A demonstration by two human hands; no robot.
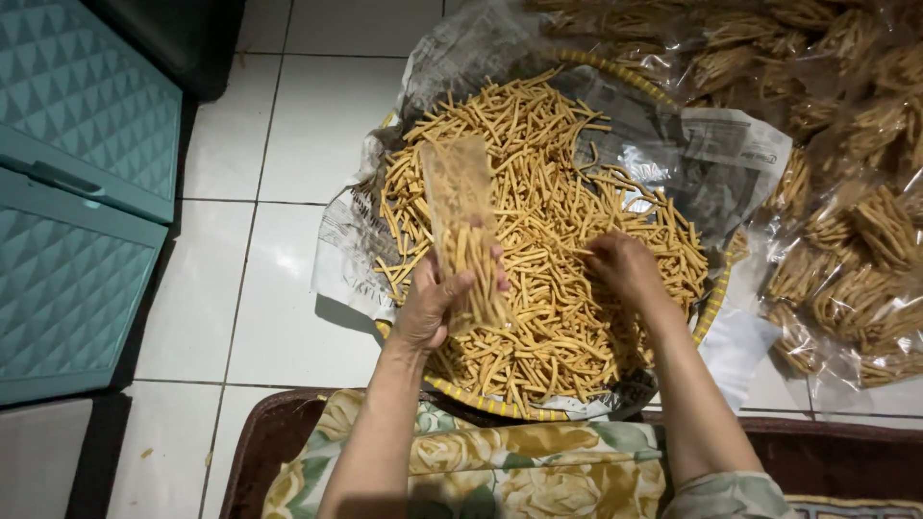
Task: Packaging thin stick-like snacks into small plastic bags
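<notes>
My left hand (433, 303) holds a narrow clear plastic bag (463, 226) upright over a heap of golden fried snack sticks (548, 288); the bag's lower half is filled with sticks. My right hand (623, 267) rests palm down on the heap to the right, fingers curled into the sticks. The heap lies on newspaper (702, 159) in a round woven tray (716, 293) with a yellow rim on the tiled floor.
Several filled clear bags of sticks (856, 240) are piled at the right and top right. A teal cabinet (77, 183) stands at the left. White floor tiles (288, 135) lie between. A brown mat edge (279, 423) and floral cloth (500, 466) are below.
</notes>
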